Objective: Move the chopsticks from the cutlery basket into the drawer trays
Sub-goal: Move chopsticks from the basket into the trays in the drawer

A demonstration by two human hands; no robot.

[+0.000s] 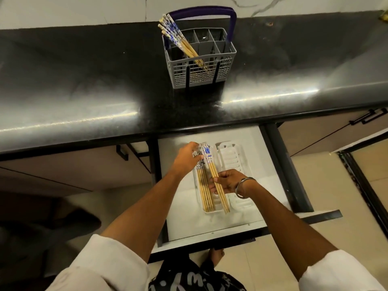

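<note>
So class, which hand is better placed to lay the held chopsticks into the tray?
Right hand: it already grips the loose chopsticks over the left tray. The left hand only rests on the decorated ends.

We hold a few chopsticks (218,186) in our right grip (227,183), above the open drawer (184,217) and over the divide between two trays lying side by side in it. Just left of that grip, the left tray (217,210) carries a row of chopsticks (204,192) lying lengthwise; our left grip (188,157) rests on their far ends. Just right of the right grip, partly under it, lies the right tray (231,156). Well beyond both grips, on the desk (84,85) above the drawer, stands the cutlery basket (199,74), more chopsticks (178,36) leaning left out of its left compartments.
</note>
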